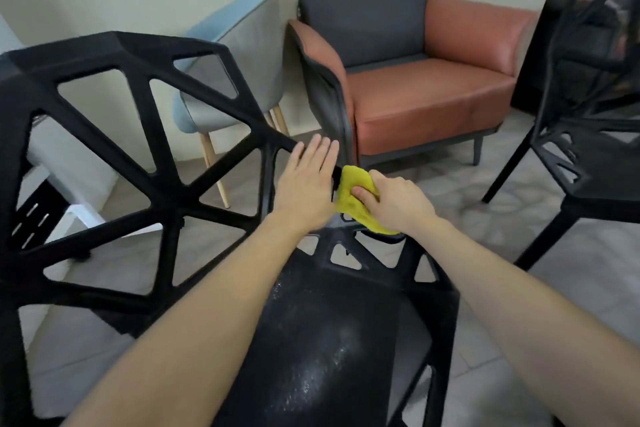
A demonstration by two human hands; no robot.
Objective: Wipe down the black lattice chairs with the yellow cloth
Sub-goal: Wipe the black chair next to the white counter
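Observation:
A black lattice chair (166, 191) fills the left and centre, its web-like back at the left and its dusty seat (322, 340) below my arms. My left hand (308, 180) lies flat with straight fingers on the chair's frame where back and seat meet. Right beside it, my right hand (398, 201) grips a bunched yellow cloth (353, 198) and holds it against the same part of the frame. A second black lattice chair (588, 107) stands at the right edge, apart from both hands.
A brown leather armchair (426, 94) with a dark back cushion stands against the wall ahead. A light blue and grey chair (239, 55) on wooden legs is behind the lattice back. White furniture (59, 191) sits at the left. Grey tiled floor (491, 204) lies between the chairs.

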